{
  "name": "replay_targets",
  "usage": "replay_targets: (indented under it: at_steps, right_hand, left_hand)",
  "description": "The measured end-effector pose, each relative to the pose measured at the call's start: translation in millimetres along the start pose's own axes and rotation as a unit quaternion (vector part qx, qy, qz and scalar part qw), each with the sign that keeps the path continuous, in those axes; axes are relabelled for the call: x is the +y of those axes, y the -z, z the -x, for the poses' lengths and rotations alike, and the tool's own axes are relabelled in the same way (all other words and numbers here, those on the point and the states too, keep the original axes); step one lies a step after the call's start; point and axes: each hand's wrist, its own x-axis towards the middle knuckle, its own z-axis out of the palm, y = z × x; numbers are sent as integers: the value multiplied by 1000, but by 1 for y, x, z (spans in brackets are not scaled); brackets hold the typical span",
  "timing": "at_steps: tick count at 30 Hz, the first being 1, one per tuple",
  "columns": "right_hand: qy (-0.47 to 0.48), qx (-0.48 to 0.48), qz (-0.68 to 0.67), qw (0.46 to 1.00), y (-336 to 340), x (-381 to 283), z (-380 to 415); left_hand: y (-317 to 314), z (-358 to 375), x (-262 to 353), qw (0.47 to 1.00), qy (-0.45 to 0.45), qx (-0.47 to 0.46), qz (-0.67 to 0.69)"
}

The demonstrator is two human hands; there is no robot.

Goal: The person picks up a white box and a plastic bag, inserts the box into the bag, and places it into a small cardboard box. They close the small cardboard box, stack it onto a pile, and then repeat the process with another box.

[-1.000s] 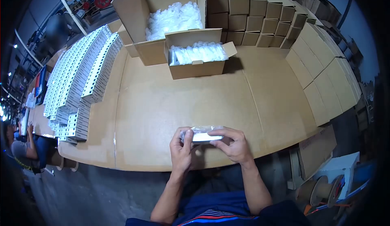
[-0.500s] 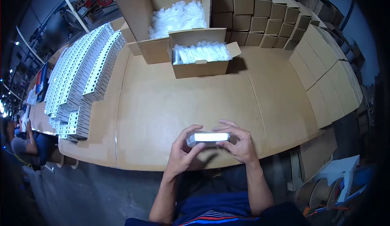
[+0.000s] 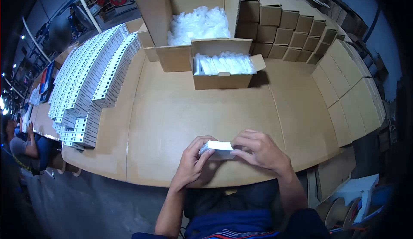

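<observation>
A small white box [image 3: 221,146] is held just above the near part of the cardboard-covered table. My left hand [image 3: 192,161] grips its left end, thumb on the front face and fingers behind. At the right end, my right hand [image 3: 258,149] pinches the box between thumb and bent fingers, covering that end. Farther off stands an open brown carton [image 3: 221,82], filled with a row of clear plastic-wrapped items [image 3: 224,63]. Behind it, a larger open carton [image 3: 174,59] contains a heap of crumpled clear plastic bags [image 3: 200,26].
Stacks of small white boxes [image 3: 86,78] line the table's left side. Brown cartons [image 3: 290,39] are piled at the back right, with more closed cartons [image 3: 348,88] along the right edge. A person [image 3: 28,146] sits at the far left. A cable spool [image 3: 337,213] stands low right.
My right hand has turned over the box's right end, its fingers now more curled together. The box is slightly tilted. The view has shifted a little, moving the scene right and down.
</observation>
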Motion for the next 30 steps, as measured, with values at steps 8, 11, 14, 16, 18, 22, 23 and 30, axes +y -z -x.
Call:
replay_targets:
  at_steps: [8, 11, 14, 16, 18, 22, 23, 30]
  right_hand:
    - [1, 77, -9, 997, 27, 3, -73]
    - [-56, 217, -7, 975, 32, 10, -113]
    - [-64, 323, -9, 944, 17, 25, -156]
    - [-44, 359, 36, 932, 3, 33, -182]
    - [0, 379, 97, 920, -13, 47, -200]
    - [-51, 361, 153, 919, -39, 59, -214]
    - [-53, 359, 166, 917, -42, 61, -214]
    - [-139, 300, 232, 915, -48, 62, -229]
  left_hand:
    - [43, -58, -4, 990, 21, 64, 122]
    - [72, -99, -21, 996, 21, 66, -51]
    - [91, -146, -54, 985, -1, 57, -160]
    - [95, -174, -75, 975, -43, 51, -213]
    - [93, -198, -97, 979, -64, 59, -186]
    - [84, -232, -113, 991, -114, 38, -67]
    - [82, -237, -114, 992, -120, 34, -18]
    - [73, -252, -131, 988, -107, 90, -60]
